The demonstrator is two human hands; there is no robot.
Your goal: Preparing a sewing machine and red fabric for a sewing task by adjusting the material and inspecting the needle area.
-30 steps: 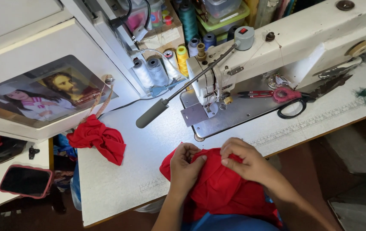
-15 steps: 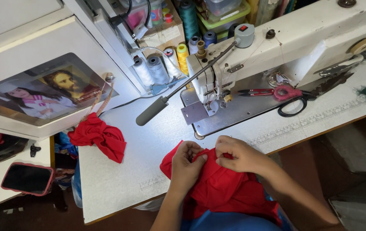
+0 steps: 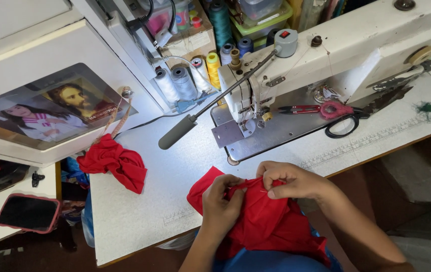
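Observation:
A red cloth (image 3: 271, 221) lies bunched over the near edge of the white sewing table (image 3: 140, 211) and down onto my lap. My left hand (image 3: 220, 201) grips a fold of it on the left. My right hand (image 3: 288, 179) pinches its upper edge between thumb and fingers, close to the left hand. Both hands sit just in front of the white sewing machine (image 3: 336, 55) and its metal bed plate (image 3: 276, 131).
A second red cloth (image 3: 114, 163) hangs at the table's left edge. Scissors with a pink and a black handle (image 3: 339, 113) lie on the machine bed. Thread spools (image 3: 185, 80) stand behind. A grey lamp head (image 3: 176, 132) juts out. A phone (image 3: 28, 213) lies at left.
My hands have drawn closer together on the red cloth, the right hand shifting left and pinching its top edge. The view has drifted slightly.

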